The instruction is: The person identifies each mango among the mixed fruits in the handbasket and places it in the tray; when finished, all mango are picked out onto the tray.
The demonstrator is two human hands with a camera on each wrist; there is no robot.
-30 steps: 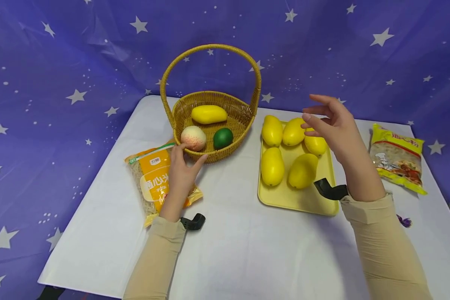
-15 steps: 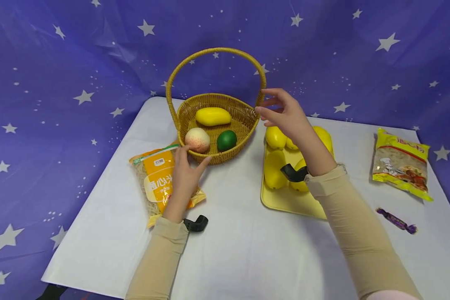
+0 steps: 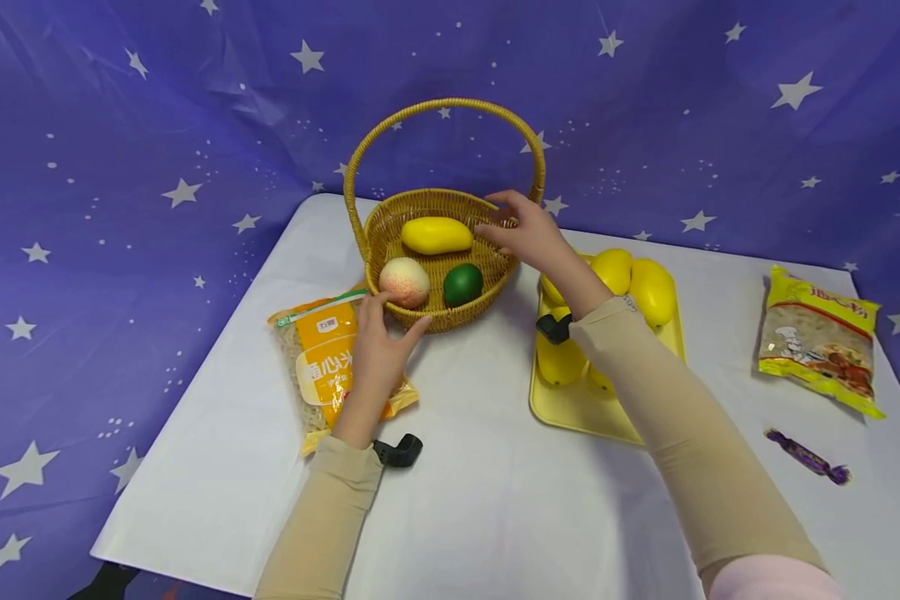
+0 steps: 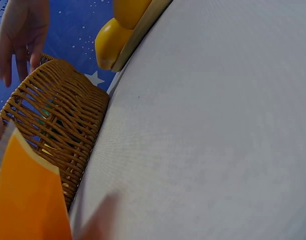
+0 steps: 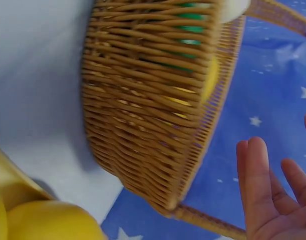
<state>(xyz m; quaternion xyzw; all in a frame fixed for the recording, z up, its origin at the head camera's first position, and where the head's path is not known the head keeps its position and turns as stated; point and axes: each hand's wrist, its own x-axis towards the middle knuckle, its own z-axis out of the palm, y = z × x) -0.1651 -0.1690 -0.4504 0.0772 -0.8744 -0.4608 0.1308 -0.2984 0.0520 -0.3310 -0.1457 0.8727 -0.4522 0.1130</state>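
Observation:
A woven basket (image 3: 461, 318) with a tall handle holds a yellow mango (image 3: 437, 236), a pale peach (image 3: 404, 282) and a dark green round fruit (image 3: 462, 285). My left hand (image 3: 377, 350) has its fingertips at the basket's front-left rim beside the peach, thumb spread away to the right. Over the right side of the basket is my right hand (image 3: 528, 233), fingers loosely bent and nothing between them, near the mango's right end. In the right wrist view, that hand's fingers (image 5: 257, 165) are apart from the woven wall.
Right of the basket, a yellow tray (image 3: 570, 411) carries several mangoes (image 3: 653, 292), partly hidden by my right arm. An orange food bag (image 3: 322, 350) lies under my left hand. Far right are a yellow food bag (image 3: 817, 342) and a purple wrapped candy (image 3: 807, 457).
My right hand has moved left from above the tray to over the basket, uncovering the candy. The left hand has stayed at the rim. The view has shifted slightly.

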